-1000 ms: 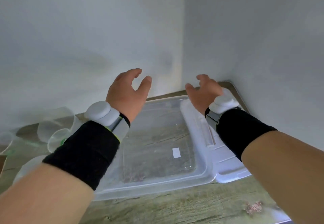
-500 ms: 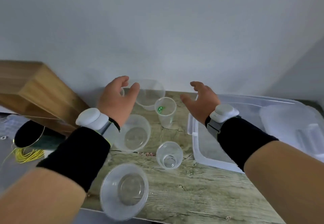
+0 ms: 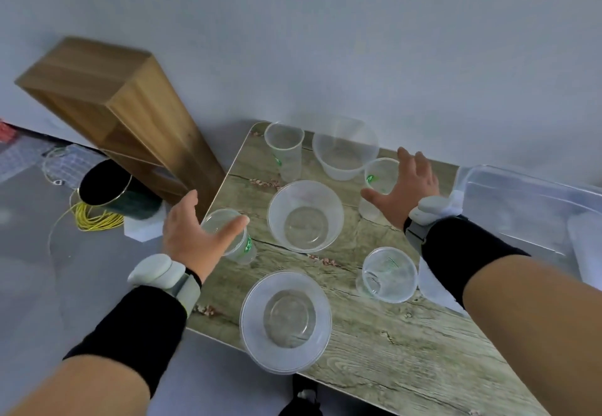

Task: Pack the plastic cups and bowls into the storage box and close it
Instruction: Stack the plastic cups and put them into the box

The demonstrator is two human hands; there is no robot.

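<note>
Packing looks unstarted: clear plastic cups (image 3: 389, 274) and bowls (image 3: 305, 215) all sit on the wood-grain table (image 3: 407, 350), translucent storage box (image 3: 534, 207) open, left hand (image 3: 195, 236) and right hand (image 3: 407, 190) spread, gripping nothing

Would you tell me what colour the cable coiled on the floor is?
Yellow: the coiled cable shows in the head view.

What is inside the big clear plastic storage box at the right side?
The clear plastic storage box looks empty where visible; the right forearm and frame edge hide its near part.
</note>
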